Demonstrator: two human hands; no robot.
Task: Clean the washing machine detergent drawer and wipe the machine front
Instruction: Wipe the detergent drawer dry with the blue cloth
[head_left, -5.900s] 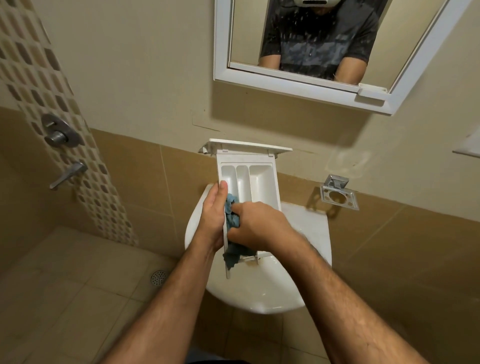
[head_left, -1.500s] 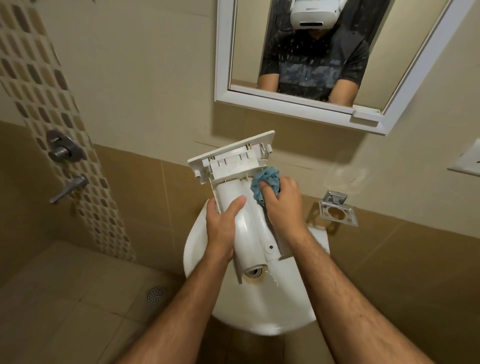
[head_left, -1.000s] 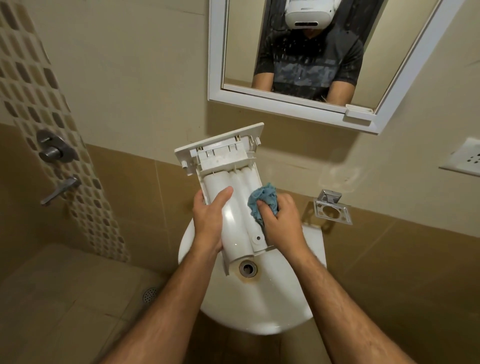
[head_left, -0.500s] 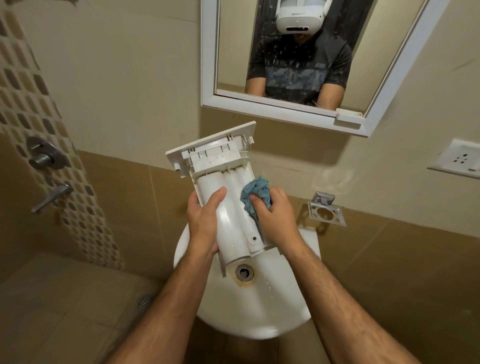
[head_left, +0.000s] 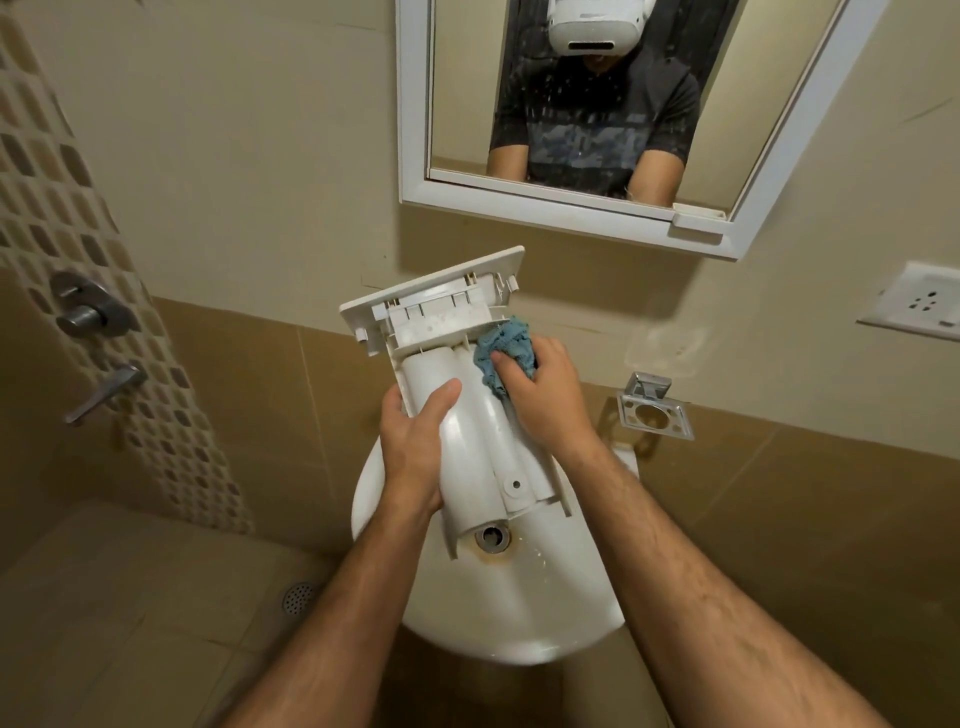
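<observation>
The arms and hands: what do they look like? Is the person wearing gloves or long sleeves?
No gloves and no long sleeves. The left hand and right hand are bare, with hairy forearms and no watch or rings showing. The mirror shows a dark patterned short-sleeved shirt.

One white plastic detergent drawer (head_left: 467, 441), one crumpled blue cloth (head_left: 506, 353), two bare hands: left (head_left: 415, 447), right (head_left: 540, 395). One round white ceramic basin (head_left: 545, 597), one white-framed mirror (head_left: 415, 104), one white wall socket (head_left: 919, 301), one floor drain (head_left: 297, 597).
</observation>
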